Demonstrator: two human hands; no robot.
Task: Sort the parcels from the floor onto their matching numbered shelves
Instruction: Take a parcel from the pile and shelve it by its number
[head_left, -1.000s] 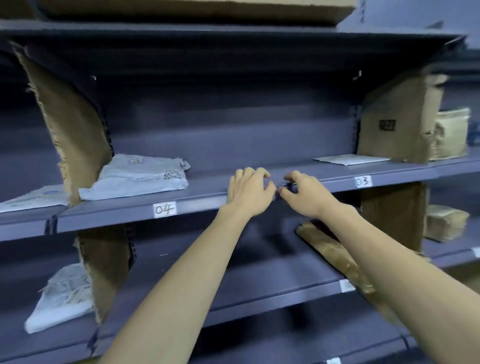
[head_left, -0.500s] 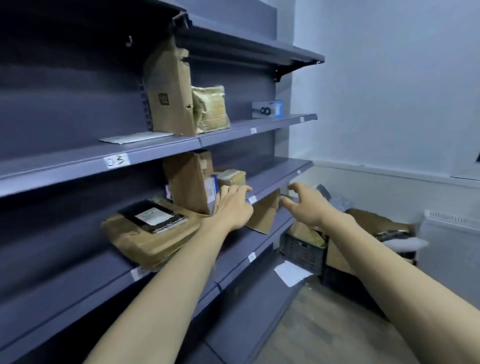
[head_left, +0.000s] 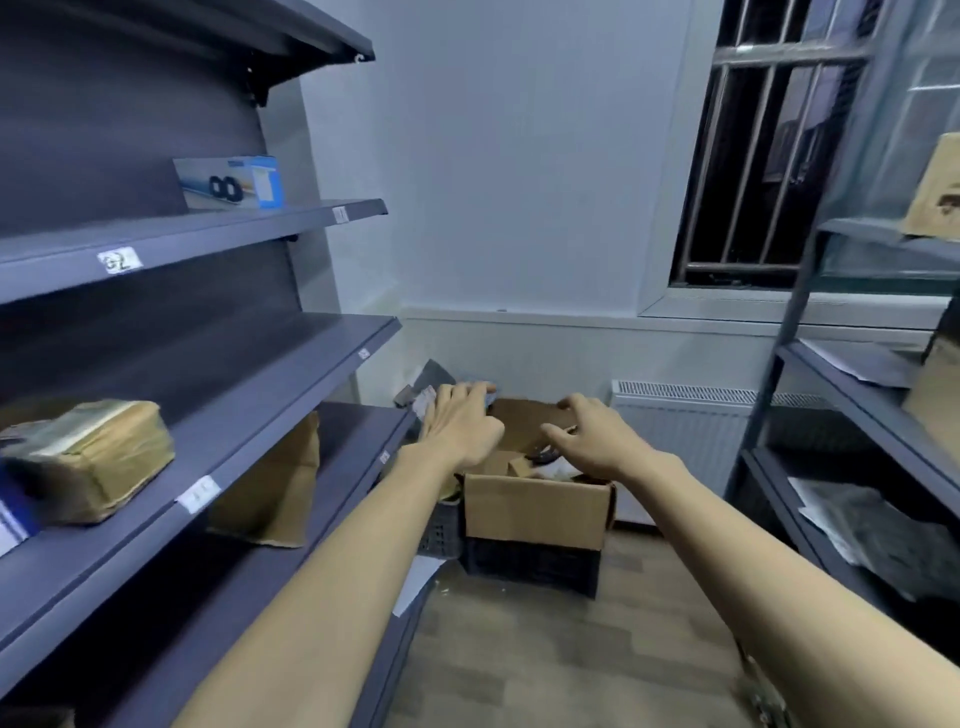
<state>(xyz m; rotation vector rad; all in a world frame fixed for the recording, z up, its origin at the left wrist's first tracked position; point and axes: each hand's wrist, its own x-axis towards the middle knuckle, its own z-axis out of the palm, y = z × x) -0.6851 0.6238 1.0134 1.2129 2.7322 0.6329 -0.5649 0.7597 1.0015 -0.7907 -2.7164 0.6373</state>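
Parcels (head_left: 540, 460) lie jumbled inside an open cardboard box (head_left: 535, 512) on the floor at about twelve o'clock from the person, against the far wall; motion blur makes the individual packets hard to separate. The box sits in a dark plastic crate (head_left: 530, 564), with a second crate (head_left: 441, 525) touching it at nine o'clock. Both bare arms reach forward above the box. The left hand (head_left: 460, 428) is spread with relaxed fingers, grasping nothing, and the right hand (head_left: 589, 439) hangs with fingers loosely curved, also empty. At nine o'clock stands the dark shelving (head_left: 218, 374), its edges carrying small white number labels, one reading 02 (head_left: 118, 260). A brown taped parcel (head_left: 98, 457) rests on the middle shelf, a blue and white carton (head_left: 234, 183) on the shelf above, and a cardboard divider (head_left: 270, 488) leans on the lower shelf. At three o'clock a second rack (head_left: 862, 415) holds grey bags. A white radiator (head_left: 685, 431) and a barred window (head_left: 769, 156) lie beyond.
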